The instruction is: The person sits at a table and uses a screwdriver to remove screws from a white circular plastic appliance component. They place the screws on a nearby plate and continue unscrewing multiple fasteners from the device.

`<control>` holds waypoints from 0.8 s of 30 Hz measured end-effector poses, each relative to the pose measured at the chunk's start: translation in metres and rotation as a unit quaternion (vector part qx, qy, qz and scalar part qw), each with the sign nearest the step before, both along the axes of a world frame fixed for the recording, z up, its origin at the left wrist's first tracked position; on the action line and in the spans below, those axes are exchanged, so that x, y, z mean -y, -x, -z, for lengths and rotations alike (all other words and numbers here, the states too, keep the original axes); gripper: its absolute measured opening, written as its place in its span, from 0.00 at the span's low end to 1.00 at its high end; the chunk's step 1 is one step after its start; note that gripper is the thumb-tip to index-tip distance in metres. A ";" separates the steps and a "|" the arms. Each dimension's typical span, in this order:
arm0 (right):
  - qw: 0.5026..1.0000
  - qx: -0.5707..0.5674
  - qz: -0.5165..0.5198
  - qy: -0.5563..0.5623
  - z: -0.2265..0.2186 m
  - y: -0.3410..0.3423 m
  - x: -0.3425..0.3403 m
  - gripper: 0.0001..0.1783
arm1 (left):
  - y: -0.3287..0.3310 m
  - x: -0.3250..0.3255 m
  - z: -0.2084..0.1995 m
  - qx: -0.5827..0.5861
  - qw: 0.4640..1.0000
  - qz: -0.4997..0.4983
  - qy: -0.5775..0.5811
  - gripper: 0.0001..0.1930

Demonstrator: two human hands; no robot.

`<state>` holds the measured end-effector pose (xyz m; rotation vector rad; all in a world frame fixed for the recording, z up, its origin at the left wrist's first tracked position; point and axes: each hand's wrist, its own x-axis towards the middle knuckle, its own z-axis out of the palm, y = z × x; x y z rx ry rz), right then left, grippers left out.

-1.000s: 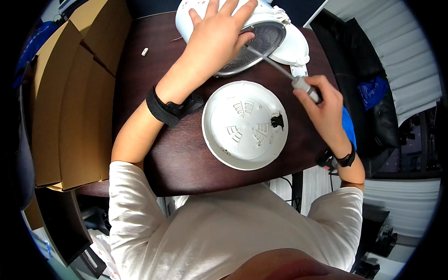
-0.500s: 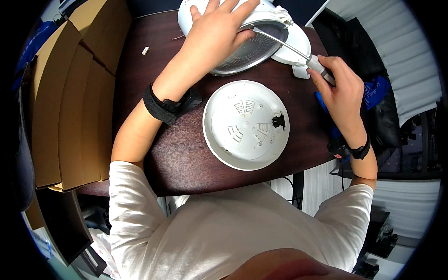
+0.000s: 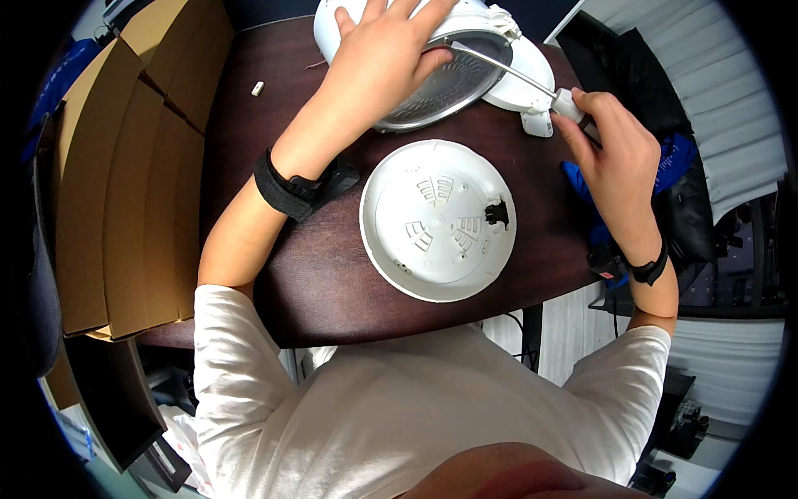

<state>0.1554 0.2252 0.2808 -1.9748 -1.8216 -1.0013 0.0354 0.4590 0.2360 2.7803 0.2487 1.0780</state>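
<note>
Light is bright and even, prob from above. The white round cover point(image 3: 438, 219) looks very bright but you can still see its slots. The dark brown table point(image 3: 324, 274) shows soft shine near its middle, no hard glare. Shadows are small and soft, e.g. under the left hand point(image 3: 378, 58) and its arm. Middle of pic is sharp. Edges bend a lot, so the cardboard boxes point(image 3: 125, 175) curve. Corners go black in a round ring. Right hand point(image 3: 619, 158) is a bit soft, not smeared.

Cardboard boxes point(image 3: 125, 175) — dark table point(image 3: 332, 283) — blue cloth point(image 3: 677, 158).
</note>
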 end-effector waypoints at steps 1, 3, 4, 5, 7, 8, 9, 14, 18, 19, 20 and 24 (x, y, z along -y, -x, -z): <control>1.000 -0.019 0.010 0.001 0.001 0.005 0.001 0.14 | -0.002 0.001 0.002 0.002 1.000 -0.010 -0.005 0.32; 0.997 -0.071 0.019 0.001 0.005 0.009 0.000 0.14 | -0.002 0.002 0.004 0.008 1.000 -0.016 -0.003 0.32; 0.994 -0.104 0.018 -0.001 0.011 0.009 0.001 0.14 | -0.002 0.003 0.004 0.012 1.000 -0.010 0.004 0.32; 0.990 -0.137 0.017 -0.002 0.015 0.009 0.001 0.14 | -0.002 0.004 0.004 0.016 1.000 -0.005 0.011 0.32; 0.963 -0.263 0.036 0.042 0.023 0.013 0.000 0.14 | -0.003 0.006 0.004 0.018 1.000 -0.011 0.008 0.32; 0.944 -0.324 0.033 0.047 0.030 0.012 0.000 0.14 | -0.004 0.007 0.004 0.018 1.000 -0.014 0.007 0.32; 0.921 -0.384 0.028 0.052 0.035 0.011 -0.001 0.13 | -0.003 0.008 0.004 0.016 1.000 -0.016 0.009 0.32; 0.774 -0.631 0.029 0.046 0.038 0.019 -0.004 0.11 | -0.002 0.010 0.003 0.016 1.000 -0.026 0.005 0.32; 0.647 -0.761 -0.030 0.039 0.052 0.021 -0.004 0.12 | -0.002 0.009 0.007 0.047 0.999 -0.020 -0.005 0.31; 0.614 -0.787 -0.043 0.035 0.053 0.025 -0.004 0.12 | -0.002 0.011 0.006 0.042 0.999 -0.025 -0.006 0.31; 0.580 -0.812 -0.056 0.032 0.055 0.029 -0.002 0.13 | -0.003 0.013 0.006 0.036 0.999 -0.029 -0.008 0.31; 0.471 -0.878 -0.077 0.033 0.052 0.041 -0.003 0.14 | -0.002 0.015 0.005 0.019 0.998 -0.053 -0.014 0.32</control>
